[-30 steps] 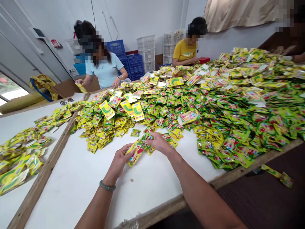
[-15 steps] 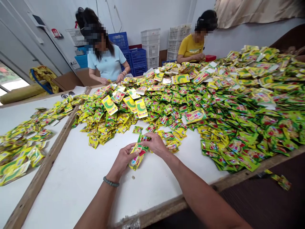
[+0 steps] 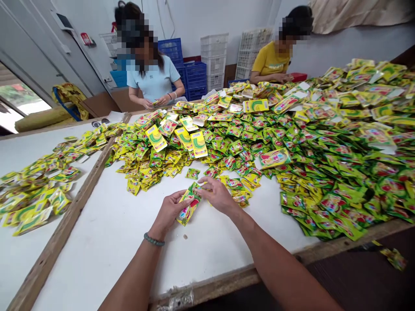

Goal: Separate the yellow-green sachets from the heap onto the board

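Note:
My left hand (image 3: pixel 170 211) is closed around a small flat carton (image 3: pixel 189 208), yellow and green with a red fruit picture and colourful lettering. The carton is held at a slant above the white tabletop (image 3: pixel 129 246), its upper end pointing away from me. Green shows at that upper end; whether it is a packet or the flap I cannot tell. My right hand (image 3: pixel 216 194) is at this end, fingers curved and apart, the tips at or just beside it. Beyond my hands lie a single green packet (image 3: pixel 193 173) and a heap of small shiny green and yellow packets (image 3: pixel 233 149).
Printed cartons (image 3: pixel 197 144) lie atop the heap. Left of a wooden strip (image 3: pixel 74 203) lie more cartons (image 3: pixel 35 211). Across the table are a person in light blue (image 3: pixel 154 82) and another in yellow (image 3: pixel 271 62). Blue crates (image 3: pixel 195 75) and white crates (image 3: pixel 214 56) stand behind.
My view has shifted slightly left, so the scene sits further right. My right fingers have loosened and spread at the carton's upper end, where less green sticks out. My left hand keeps its hold.

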`<state>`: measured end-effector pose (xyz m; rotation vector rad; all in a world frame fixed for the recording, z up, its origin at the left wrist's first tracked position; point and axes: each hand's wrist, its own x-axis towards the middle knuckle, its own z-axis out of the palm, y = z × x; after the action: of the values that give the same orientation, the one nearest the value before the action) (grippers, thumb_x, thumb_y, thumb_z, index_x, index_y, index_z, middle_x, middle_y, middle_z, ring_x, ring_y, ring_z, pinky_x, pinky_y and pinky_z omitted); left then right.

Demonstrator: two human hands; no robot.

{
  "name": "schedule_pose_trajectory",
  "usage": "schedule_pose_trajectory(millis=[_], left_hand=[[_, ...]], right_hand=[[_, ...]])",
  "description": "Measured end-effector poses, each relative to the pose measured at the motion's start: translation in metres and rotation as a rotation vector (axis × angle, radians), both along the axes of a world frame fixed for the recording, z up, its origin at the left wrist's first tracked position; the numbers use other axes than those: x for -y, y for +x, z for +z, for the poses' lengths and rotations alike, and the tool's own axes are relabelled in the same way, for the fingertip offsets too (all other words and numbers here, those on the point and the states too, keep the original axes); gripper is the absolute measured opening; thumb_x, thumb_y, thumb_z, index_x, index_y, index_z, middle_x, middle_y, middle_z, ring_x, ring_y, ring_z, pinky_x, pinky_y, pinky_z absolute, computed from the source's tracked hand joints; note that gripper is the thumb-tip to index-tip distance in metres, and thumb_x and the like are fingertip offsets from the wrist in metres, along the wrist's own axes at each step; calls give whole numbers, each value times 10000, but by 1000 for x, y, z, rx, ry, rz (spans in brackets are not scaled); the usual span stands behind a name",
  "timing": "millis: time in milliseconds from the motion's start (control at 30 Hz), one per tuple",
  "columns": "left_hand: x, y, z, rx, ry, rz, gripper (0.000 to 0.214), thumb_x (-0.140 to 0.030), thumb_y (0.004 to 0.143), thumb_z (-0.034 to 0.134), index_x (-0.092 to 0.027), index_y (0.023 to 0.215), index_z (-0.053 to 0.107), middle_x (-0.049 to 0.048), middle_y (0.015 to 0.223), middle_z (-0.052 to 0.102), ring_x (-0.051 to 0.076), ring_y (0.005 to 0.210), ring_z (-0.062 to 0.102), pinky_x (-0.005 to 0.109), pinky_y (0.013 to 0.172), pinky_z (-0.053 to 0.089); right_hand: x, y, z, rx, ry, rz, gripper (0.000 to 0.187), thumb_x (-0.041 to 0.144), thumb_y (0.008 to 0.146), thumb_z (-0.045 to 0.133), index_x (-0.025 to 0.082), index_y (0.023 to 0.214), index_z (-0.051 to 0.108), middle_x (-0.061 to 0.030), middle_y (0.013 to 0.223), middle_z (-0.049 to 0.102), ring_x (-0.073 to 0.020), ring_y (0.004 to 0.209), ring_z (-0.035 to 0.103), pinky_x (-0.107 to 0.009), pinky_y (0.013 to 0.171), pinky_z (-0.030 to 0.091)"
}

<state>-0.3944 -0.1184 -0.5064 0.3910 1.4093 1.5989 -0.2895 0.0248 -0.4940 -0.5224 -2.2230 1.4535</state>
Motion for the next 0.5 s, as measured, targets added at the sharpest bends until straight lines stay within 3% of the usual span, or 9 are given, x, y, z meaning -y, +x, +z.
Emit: schedule_pose_trajectory(millis=[100,200,267,367,500], left_hand=[[-1,0,-1,-74,-23,23,467,-273,605,786,-144,1033,648,41,806,726,133,622,641,211,580,478],[0,0,-1,-109,-52,2,442,-280,591,791,-131,986,662,40,776,722,136,611,634,209,567,468],[-1,0,-1,-99,-58,3,450,-286,589,791,-127,989,658,45,768,721,139,602,633,214,562,468],[0,-1,0,-86,-34,28,453,-291,592,787,-129,992,648,43,754,716,137,580,627,215,543,463],[6,-5,0,-52,-10,50,415,-289,600,779,-129,958,645,31,730,706,129,571,623,211,546,464]], right_hand=[[-1,-1,-3,-1,50,-52,81,239,752,587,189,798,632,3,700,667,-129,653,605,-226,626,427],[3,-3,-3,76,112,36,89,176,745,561,191,705,640,11,645,664,-127,608,594,-228,599,406],[6,-2,1,88,86,42,121,180,773,529,195,806,644,0,724,693,-136,669,615,-239,638,413],[12,-1,8,68,109,-4,217,210,803,519,198,1012,578,-11,800,705,-157,808,622,-306,817,388],[24,-4,7,86,212,80,256,226,801,553,198,1054,532,-9,770,686,-183,876,599,-392,923,285]])
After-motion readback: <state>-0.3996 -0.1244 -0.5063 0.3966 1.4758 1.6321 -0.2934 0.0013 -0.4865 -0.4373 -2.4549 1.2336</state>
